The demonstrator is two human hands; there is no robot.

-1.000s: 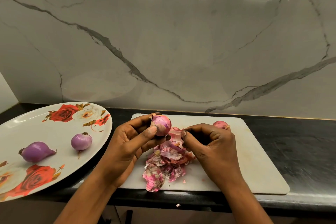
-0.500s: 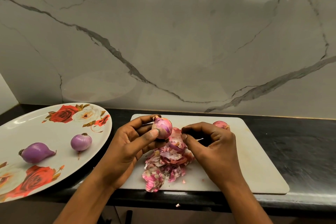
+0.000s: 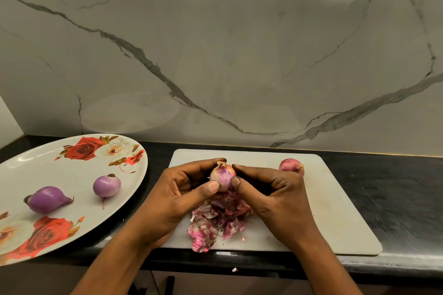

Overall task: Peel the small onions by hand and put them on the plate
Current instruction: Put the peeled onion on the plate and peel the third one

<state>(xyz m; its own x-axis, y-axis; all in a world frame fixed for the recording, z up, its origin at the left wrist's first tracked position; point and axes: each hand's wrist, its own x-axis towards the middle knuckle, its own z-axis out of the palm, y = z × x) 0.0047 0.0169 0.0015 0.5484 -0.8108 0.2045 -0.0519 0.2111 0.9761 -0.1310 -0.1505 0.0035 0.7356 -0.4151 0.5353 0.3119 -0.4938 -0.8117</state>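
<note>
one onion half-stripped over the board, and the grip is the weak point

centre frame, both hands close on a small onion point(image 3: 222, 176) held above the board point(image 3: 335, 211): the left hand point(image 3: 177, 199) curls round it with the thumb pressed to its front, and the right hand point(image 3: 275, 196) pinches its right side between thumb and forefinger. dry skin caps its top and purple flesh shows below. a long peeled onion point(image 3: 46, 199) and a round peeled onion point(image 3: 107, 185) lie on the plate point(image 3: 60, 170) at lower left. an unpeeled onion point(image 3: 291, 167) sits on the board right of centre.

the bared flesh looks slick, so a hard tug on the last skin could shoot the onion out of the pinch and onto the dark counter point(image 3: 395, 199) or off its near edge, where a scrap point(image 3: 234, 269) lies. skin may tear short at the tuft and leave papery bits to ride along to the plate. the skins point(image 3: 215, 220) heaped under the hands could be swept off the board by a wrist.

the onion's back and the fingers behind it are hidden, so how much skin is left there cannot be told. the right hand covers part of the unpeeled onion, and the frame cuts the plate at left and both forearms at the bottom
</note>
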